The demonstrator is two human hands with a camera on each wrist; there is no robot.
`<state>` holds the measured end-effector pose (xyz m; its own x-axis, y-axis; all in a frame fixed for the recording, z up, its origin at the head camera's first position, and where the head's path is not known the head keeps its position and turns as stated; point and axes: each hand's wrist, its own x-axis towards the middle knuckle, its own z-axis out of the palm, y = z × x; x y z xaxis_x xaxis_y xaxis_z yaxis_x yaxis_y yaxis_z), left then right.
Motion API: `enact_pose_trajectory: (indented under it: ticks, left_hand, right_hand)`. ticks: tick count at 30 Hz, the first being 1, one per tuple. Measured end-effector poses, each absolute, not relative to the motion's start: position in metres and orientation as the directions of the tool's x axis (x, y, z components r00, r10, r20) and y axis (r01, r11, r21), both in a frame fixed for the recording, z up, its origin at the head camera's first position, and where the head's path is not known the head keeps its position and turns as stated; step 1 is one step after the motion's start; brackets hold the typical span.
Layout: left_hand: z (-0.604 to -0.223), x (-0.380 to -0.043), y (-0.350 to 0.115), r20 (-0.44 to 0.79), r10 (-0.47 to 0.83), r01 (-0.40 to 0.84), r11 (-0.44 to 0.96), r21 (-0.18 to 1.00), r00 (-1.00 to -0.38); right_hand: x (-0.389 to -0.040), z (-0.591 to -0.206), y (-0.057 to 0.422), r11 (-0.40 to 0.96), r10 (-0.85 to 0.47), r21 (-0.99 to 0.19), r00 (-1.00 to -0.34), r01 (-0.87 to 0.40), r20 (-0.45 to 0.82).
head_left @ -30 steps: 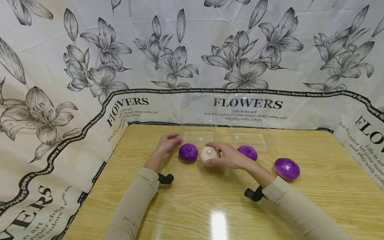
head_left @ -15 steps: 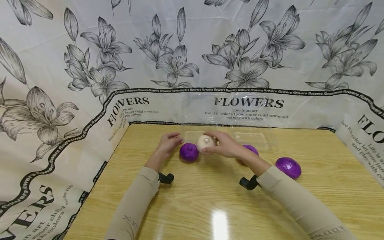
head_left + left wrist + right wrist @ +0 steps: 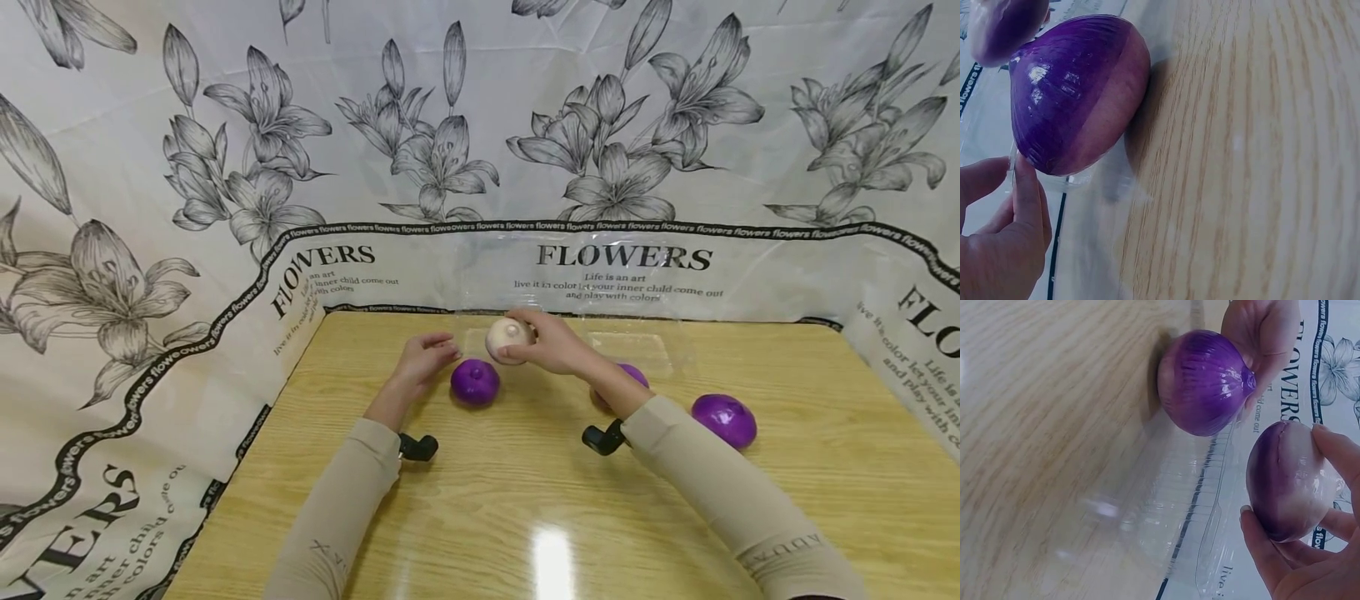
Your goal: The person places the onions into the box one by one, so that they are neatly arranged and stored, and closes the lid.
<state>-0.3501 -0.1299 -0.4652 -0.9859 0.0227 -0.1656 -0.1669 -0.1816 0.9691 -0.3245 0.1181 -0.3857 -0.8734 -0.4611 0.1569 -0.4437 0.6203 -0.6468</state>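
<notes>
Raised over the near part of the left clear plastic box (image 3: pixel 472 340), a purple-and-white onion (image 3: pixel 507 337) is held between the thumb and fingers of my right hand (image 3: pixel 558 343). Its pale end faces the head camera; the right wrist view shows its purple side (image 3: pixel 1266 481). My left hand (image 3: pixel 420 362) stays at the box's left side, where the left wrist view shows thumb and index finger (image 3: pixel 1027 194) pinching the thin clear edge. Just in front of the box, a purple onion (image 3: pixel 475 383) rests on the table beside the left hand.
Another clear plastic box (image 3: pixel 630 350) stands at the back right. A purple onion (image 3: pixel 633 375) is partly hidden behind my right forearm, and another onion (image 3: pixel 723 420) lies farther right. A flower-printed curtain (image 3: pixel 420 267) hangs along the wooden table's (image 3: pixel 480 517) back edge.
My right hand has lifted the pale-ended onion from the table and carried it back and slightly left, over the left box. The left hand has hardly moved.
</notes>
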Motion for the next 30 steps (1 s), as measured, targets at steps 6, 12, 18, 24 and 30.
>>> enact_pose_trajectory:
  ticks: [6,12,18,24,30]
  left_hand:
    - [-0.464,-0.352,-0.131,-0.169,0.025,-0.171,-0.188,0.967,-0.985]
    - [-0.465,-0.354,-0.131,-0.173,0.016,-0.173,-0.182,0.968,-0.985]
    - [-0.466,-0.354,-0.130,-0.180,0.020,-0.181,-0.168,0.969,-0.983]
    - [-0.466,-0.354,-0.130,-0.168,0.026,-0.170,-0.159,0.972,-0.985]
    - [-0.465,-0.353,-0.130,-0.174,0.022,-0.175,-0.176,0.969,-0.984]
  right_hand:
    - [-0.337,-0.386,0.109,0.625,-0.438,-0.663,-0.888,-0.413,0.141]
    - [-0.347,-0.390,0.102,0.635,-0.419,-0.664,-0.898,-0.395,0.133]
    - [-0.356,-0.401,0.098,0.628,-0.420,-0.677,-0.900,-0.384,0.121]
    - [-0.365,-0.408,0.093,0.641,-0.414,-0.669,-0.903,-0.376,0.110]
    - [-0.372,-0.411,0.085,0.642,-0.404,-0.678,-0.909,-0.358,0.097]
